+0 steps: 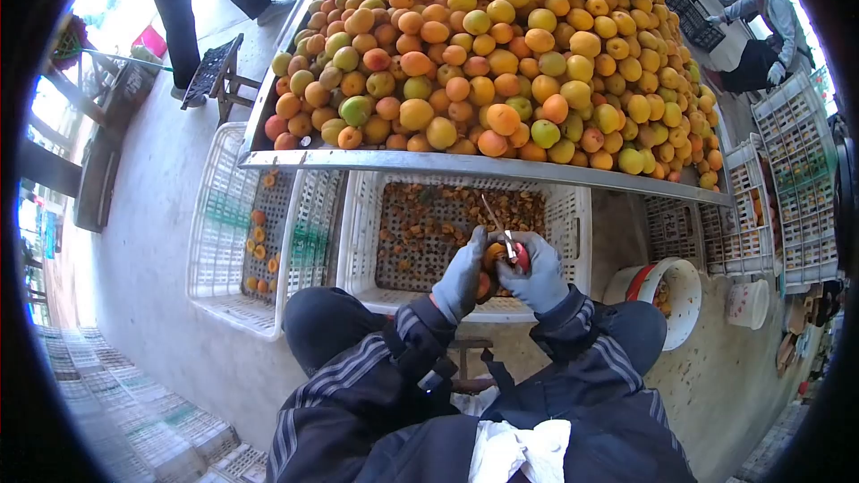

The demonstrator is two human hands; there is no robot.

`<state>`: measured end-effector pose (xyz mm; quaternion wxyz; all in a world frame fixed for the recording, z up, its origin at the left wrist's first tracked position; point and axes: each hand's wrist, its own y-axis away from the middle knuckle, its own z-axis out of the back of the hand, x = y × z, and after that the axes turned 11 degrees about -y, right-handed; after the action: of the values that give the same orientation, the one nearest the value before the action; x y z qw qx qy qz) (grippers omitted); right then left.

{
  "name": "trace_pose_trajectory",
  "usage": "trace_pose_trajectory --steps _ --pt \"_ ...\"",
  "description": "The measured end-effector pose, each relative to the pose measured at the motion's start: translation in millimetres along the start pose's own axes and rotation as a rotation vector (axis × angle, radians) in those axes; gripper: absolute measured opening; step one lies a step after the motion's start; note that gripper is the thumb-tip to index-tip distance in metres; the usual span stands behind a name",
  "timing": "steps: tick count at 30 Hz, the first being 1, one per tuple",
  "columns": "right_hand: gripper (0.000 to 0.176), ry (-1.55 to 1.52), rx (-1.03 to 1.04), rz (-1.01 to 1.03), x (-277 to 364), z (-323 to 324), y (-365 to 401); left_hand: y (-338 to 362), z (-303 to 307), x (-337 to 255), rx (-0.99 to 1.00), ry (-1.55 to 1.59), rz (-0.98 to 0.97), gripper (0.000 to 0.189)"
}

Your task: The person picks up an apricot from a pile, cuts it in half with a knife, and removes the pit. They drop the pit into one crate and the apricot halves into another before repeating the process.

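My left hand, in a grey glove, is closed around an apricot low in its palm. An orange fruit piece, perhaps a cut apricot half, shows between the two hands. My right hand, gloved too, grips a small knife by its red handle, with the thin blade pointing up and away. Both hands meet above a white plastic crate that has pits and fruit scraps on its floor. Beyond them, a heap of apricots covers a metal-edged table.
On the left stands a white crate with several apricot halves. A white bucket and a smaller tub are at the right, near stacked crates. A small stool and other people are farther off.
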<state>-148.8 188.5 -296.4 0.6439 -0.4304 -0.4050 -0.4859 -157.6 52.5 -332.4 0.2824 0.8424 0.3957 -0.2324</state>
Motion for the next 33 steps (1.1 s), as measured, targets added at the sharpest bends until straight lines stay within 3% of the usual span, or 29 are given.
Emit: trace_pose_trajectory --steps 5,8,10,11,15,19,21,25,27,28,29,31,33 --pt "0.031 -0.129 0.023 -0.158 -6 6 4 -1 2 2 0.186 0.339 0.136 0.047" --pt "0.026 -0.225 -0.029 -0.191 -2 1 5 -1 -2 11 0.088 0.231 0.092 0.046" --pt "0.024 -0.141 -0.018 -0.098 -7 -1 8 -3 2 22 -0.078 0.035 -0.069 0.047" --pt "0.022 -0.053 -0.006 -0.003 -8 -1 8 5 -12 14 -0.133 -0.058 -0.175 0.032" --pt "0.022 0.052 -0.007 0.016 5 -1 8 6 -20 19 -0.217 0.032 -0.179 0.028" --pt "0.024 -0.068 0.039 -0.051 -7 -3 10 6 -19 22 -0.282 -0.159 -0.197 0.028" --pt "0.025 -0.038 -0.034 -0.005 -7 -9 11 4 -14 24 -0.307 -0.365 -0.317 0.029" --pt "0.022 0.018 -0.150 -0.068 1 -15 13 7 -21 17 -0.366 -0.424 -0.206 0.032" --pt "0.015 -0.409 -0.277 -0.270 2 -19 9 2 -20 19 -0.225 0.029 -0.257 0.034" --pt "0.010 -0.457 -0.293 -0.192 5 -17 8 0 -16 18 -0.194 0.105 -0.246 0.033" --pt "0.010 -0.699 -0.301 -0.453 12 -8 5 5 -22 9 -0.193 0.150 -0.155 0.036" --pt "0.016 -0.927 -0.234 -0.584 11 4 5 19 -13 0 -0.001 0.145 -0.024 0.042" --pt "0.017 -1.031 -0.267 -0.587 9 5 3 22 -20 -9 -0.010 0.197 0.026 0.047"
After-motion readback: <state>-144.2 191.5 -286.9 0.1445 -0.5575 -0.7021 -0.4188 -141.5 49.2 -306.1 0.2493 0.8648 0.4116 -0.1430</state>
